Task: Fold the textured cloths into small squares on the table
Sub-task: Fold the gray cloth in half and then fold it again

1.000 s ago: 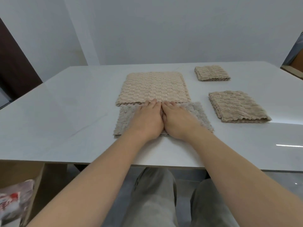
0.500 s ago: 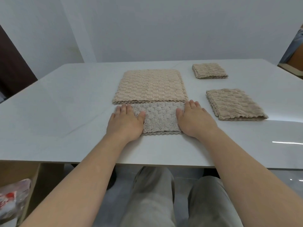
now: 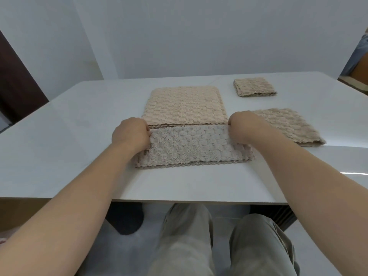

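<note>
A grey-beige textured cloth, folded into a wide strip, lies near the front of the white table. My left hand grips its far left corner with curled fingers. At the far right corner my right hand pinches the cloth the same way. Just behind the strip sits a stack of larger tan cloths. To the right lies a folded tan cloth, partly hidden by my right hand. A small folded square rests at the back right.
The table's front edge runs just in front of my forearms, with my knees below it. A dark door panel stands at the left. Part of a chair or person shows at the far right edge.
My hands slid apart from the middle of the cloth to its two ends. They went from lying flat on it to gripping its far corners with curled fingers.
</note>
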{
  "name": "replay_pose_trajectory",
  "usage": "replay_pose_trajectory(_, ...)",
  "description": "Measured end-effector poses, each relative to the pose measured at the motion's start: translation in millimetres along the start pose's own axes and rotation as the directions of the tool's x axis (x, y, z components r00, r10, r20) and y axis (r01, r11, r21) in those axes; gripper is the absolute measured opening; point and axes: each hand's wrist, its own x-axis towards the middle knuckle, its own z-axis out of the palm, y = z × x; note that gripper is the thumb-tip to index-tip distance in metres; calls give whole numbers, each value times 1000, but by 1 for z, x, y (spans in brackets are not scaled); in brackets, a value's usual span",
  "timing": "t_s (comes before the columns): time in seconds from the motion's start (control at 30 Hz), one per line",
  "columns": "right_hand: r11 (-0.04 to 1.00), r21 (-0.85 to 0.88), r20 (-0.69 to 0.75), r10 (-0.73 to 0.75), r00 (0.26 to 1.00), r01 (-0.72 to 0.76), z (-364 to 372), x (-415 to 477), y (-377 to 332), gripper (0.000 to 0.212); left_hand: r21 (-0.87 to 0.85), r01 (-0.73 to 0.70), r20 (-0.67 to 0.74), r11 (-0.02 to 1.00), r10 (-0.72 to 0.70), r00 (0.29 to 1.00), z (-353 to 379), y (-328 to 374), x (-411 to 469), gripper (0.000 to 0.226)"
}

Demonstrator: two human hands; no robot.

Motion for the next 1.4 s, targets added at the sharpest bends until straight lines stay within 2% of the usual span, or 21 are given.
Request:
replay_pose_trajectory(0.1,996,87,36,-7,999,4,2,14,9,17,-110,-9,36,994,13,999,-2,-6,6,11)
replay_pose_trajectory(0.23,981,195,60,-18,998,6,-6,15,12,19,-187,-12,112,982,34,993,-10,-6,5,13)
replay_pose_trajectory(0.33,966,258,71,-18,997,-1,-16,11,13,7,-387,26,112,922,19,994,-18,-7,3,8)
replay_pose_trajectory(0.4,938,347,73,-10,997,-16,-25,6,15,4,-580,88,129,810,-15,991,-24,-10,1,7)
replay_pose_trajectory(0.5,874,485,92,-12,996,-35,-39,-3,21,22,-792,207,216,575,-54,975,-34,-13,-1,13)
replay_pose_trajectory(0.6,817,571,130,3,991,-78,-48,-10,24,33,-881,272,273,386,-52,960,-48,-11,-3,13)
replay_pose_trajectory(0.67,754,647,159,11,987,-113,-53,-15,23,29,-913,281,278,294,-54,959,-58,-6,-5,14)
replay_pose_trajectory(0.73,684,719,173,-5,985,-123,-61,-22,20,21,-934,258,252,248,-57,966,-69,0,-8,8)
replay_pose_trajectory(0.83,587,804,147,-40,988,-96,-75,-35,12,13,-956,171,156,237,-80,985,-84,11,-12,2)
replay_pose_trajectory(0.93,509,860,91,-77,993,-40,-85,-48,1,24,-965,51,27,258,-94,995,-92,25,-16,8)
replay_pose_trajectory(1.0,462,887,52,-122,991,10,-90,-55,-8,32,-950,-21,-57,312,-110,992,-95,34,-20,19)
replay_pose_trajectory(1.1,416,904,-20,-186,982,97,-96,-67,-21,19,-917,-96,-138,387,-83,987,-98,46,-29,22)
replay_pose_trajectory(1.17,413,899,-59,-209,976,143,-98,-73,-28,15,-902,-123,-159,414,-53,986,-99,51,-33,19)
replay_pose_trajectory(1.27,418,893,-51,-277,960,168,-100,-80,-33,25,-894,-146,-166,423,-11,986,-100,57,-39,16)
replay_pose_trajectory(1.33,468,857,-48,-343,938,215,-101,-83,-34,39,-895,-161,-167,416,21,986,-101,59,-44,15)
replay_pose_trajectory(1.4,520,811,-73,-365,928,269,-100,-86,-34,43,-891,-172,-170,419,43,984,-102,61,-48,14)
